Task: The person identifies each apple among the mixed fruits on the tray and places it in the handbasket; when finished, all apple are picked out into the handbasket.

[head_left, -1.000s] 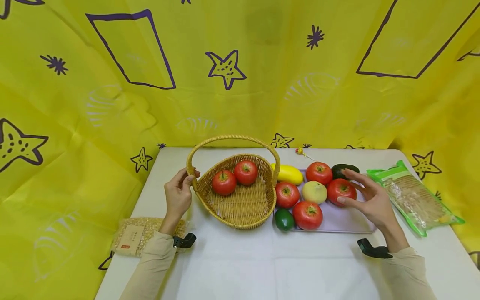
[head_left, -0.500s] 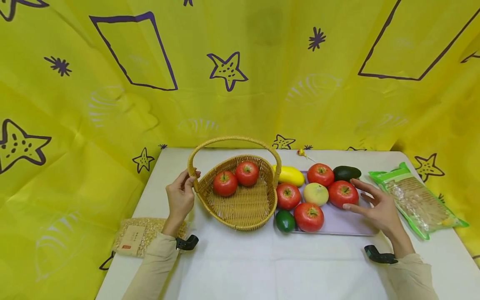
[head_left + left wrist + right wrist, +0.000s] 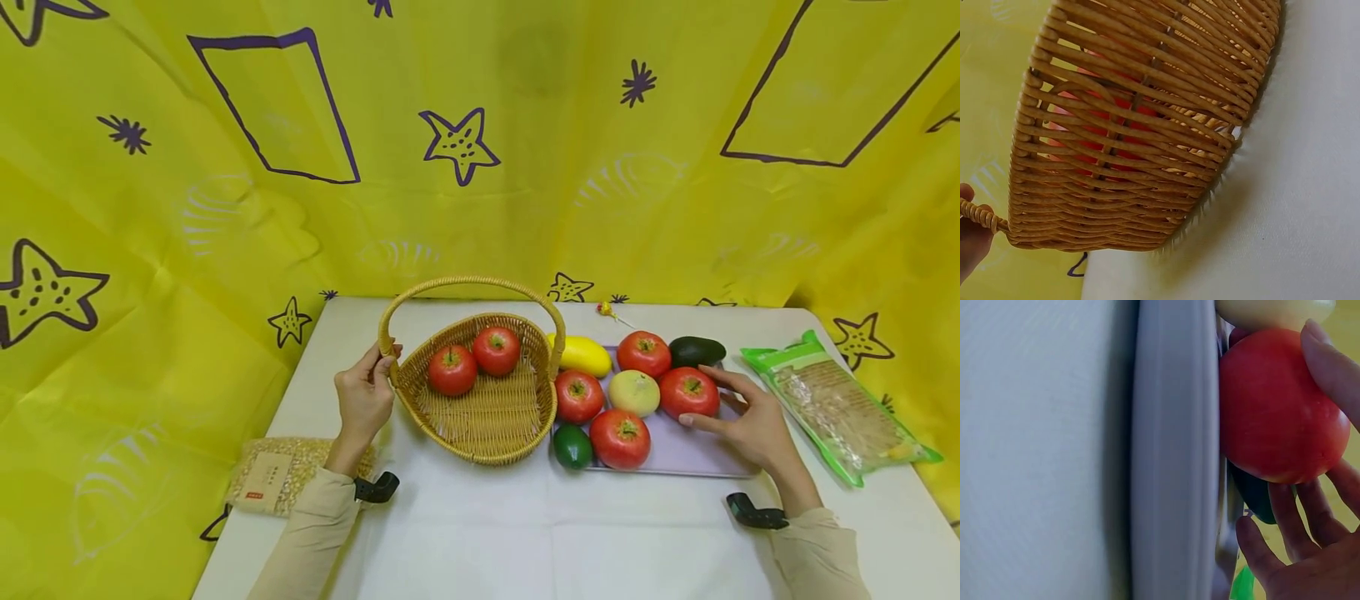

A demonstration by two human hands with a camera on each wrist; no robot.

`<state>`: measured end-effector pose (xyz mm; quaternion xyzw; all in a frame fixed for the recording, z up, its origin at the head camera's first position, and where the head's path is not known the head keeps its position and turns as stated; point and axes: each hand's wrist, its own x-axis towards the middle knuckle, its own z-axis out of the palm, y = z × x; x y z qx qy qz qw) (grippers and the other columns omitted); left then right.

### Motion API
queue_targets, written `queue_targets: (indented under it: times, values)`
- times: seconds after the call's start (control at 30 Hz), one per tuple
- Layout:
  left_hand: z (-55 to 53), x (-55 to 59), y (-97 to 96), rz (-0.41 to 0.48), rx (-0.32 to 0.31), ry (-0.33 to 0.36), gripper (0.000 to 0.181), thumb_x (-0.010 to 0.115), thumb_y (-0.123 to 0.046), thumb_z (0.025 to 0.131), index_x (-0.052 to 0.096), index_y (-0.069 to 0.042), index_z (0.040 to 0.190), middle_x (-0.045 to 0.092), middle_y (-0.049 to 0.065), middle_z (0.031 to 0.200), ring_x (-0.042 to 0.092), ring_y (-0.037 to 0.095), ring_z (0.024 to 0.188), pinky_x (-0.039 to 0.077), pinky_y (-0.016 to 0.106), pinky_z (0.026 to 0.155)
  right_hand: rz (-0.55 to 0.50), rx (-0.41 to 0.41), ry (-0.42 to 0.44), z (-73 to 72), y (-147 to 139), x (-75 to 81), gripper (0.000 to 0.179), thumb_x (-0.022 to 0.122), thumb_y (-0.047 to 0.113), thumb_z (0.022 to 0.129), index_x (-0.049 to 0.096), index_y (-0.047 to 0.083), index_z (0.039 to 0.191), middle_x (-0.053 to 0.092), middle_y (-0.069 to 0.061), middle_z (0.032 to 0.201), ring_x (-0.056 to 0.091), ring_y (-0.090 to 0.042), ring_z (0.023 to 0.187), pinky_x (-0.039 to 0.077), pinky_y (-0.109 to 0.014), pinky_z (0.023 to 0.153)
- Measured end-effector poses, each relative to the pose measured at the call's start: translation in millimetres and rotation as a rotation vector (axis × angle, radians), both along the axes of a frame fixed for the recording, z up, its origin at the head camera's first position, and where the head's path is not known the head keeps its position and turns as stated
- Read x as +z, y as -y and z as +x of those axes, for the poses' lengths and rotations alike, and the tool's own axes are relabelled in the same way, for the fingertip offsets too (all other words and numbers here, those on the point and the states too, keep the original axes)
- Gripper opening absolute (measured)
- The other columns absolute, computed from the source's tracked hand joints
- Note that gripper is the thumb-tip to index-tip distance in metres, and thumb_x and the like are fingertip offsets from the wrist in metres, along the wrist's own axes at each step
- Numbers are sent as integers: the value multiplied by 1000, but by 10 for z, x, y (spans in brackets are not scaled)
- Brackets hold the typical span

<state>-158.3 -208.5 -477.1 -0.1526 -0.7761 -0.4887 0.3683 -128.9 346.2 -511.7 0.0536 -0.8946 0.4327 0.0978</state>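
Note:
A wicker basket (image 3: 483, 429) with a tall arched handle holds two tomatoes (image 3: 452, 370) toward its back. My left hand (image 3: 363, 400) pinches the foot of the handle on the left side, between thumb and fingers. To the right, a pale lilac tray (image 3: 697, 454) bears several more tomatoes, a pale yellow round fruit (image 3: 634, 392) and a dark green oval one (image 3: 697, 351). Around the tray's rightmost tomato (image 3: 1282, 406) my right hand (image 3: 753, 421) has its thumb on the near side and its fingers on the far side.
A yellow oblong fruit (image 3: 585, 357) and a smaller green one (image 3: 573, 447) lie between basket and tray. Behind them is a lollipop (image 3: 606, 309). A green-edged plastic bag (image 3: 840, 404) lies far right; a clear bag of kernels (image 3: 292, 475) sits under my left forearm.
My right hand has shifted slightly, drawing back and then closing in around the rightmost tomato. The left hand stays on the basket handle. The head view has tilted slightly.

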Motion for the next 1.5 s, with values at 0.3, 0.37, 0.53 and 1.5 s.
queue_targets:
  times: [0.3, 0.37, 0.53, 1.5]
  values:
    - [46, -5, -64, -33, 83, -32, 25, 65, 14, 96, 74, 14, 119, 79, 28, 100, 79, 43, 88, 51, 4, 83, -46, 36, 51, 68, 10, -23, 80, 96, 15, 79, 57, 3, 147, 50, 37, 127, 43, 24, 116, 37, 4, 95]
    - [47, -20, -85, -41, 118, -37, 25, 65, 15, 95, 74, 14, 118, 79, 28, 100, 79, 43, 88, 50, 3, 85, -66, 49, 48, 73, 6, -29, 80, 95, 12, 78, 56, 1, 147, 52, 36, 128, 45, 24, 117, 38, 4, 96]
    - [57, -45, -109, -76, 186, -38, 24, 64, 15, 94, 76, 12, 114, 79, 27, 96, 79, 41, 84, 49, 2, 82, -94, 53, 60, 101, 13, -14, 80, 94, 11, 79, 56, 1, 148, 54, 35, 127, 48, 25, 115, 40, 3, 95]
    - [23, -15, -113, -115, 211, -52, 21, 66, 12, 95, 77, 13, 112, 79, 27, 93, 80, 40, 80, 62, 52, 66, -408, 100, 121, 171, -42, 188, 82, 84, -15, 79, 57, 7, 154, 67, 30, 131, 65, 11, 111, 54, -7, 86]
